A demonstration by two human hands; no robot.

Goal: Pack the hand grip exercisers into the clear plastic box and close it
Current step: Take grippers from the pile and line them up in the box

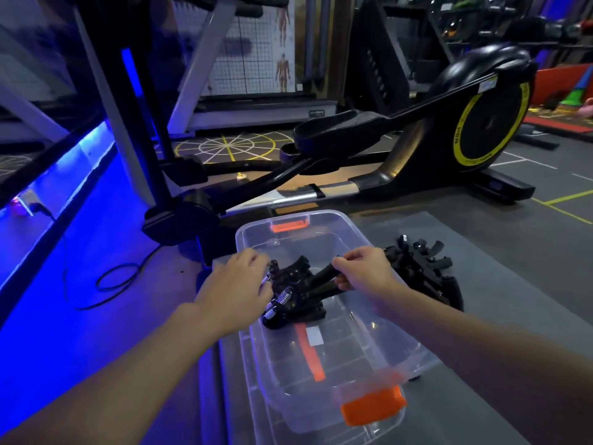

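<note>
A clear plastic box (340, 234) with orange latches stands open on a grey mat, resting on what looks like its clear lid. A bunch of black hand grip exercisers (296, 293) with steel springs hangs over the box's far half. My left hand (239, 284) holds the spring ends of the bunch. My right hand (362, 273) grips the black handles from the right. More black exercisers (423, 268) lie in a pile on the mat, right of the box.
The grey mat (500, 284) lies on the gym floor. A black and yellow elliptical trainer (465, 123) stands just behind the box, its base bar close to the far rim. A black cable (115, 277) loops on the blue-lit floor at left.
</note>
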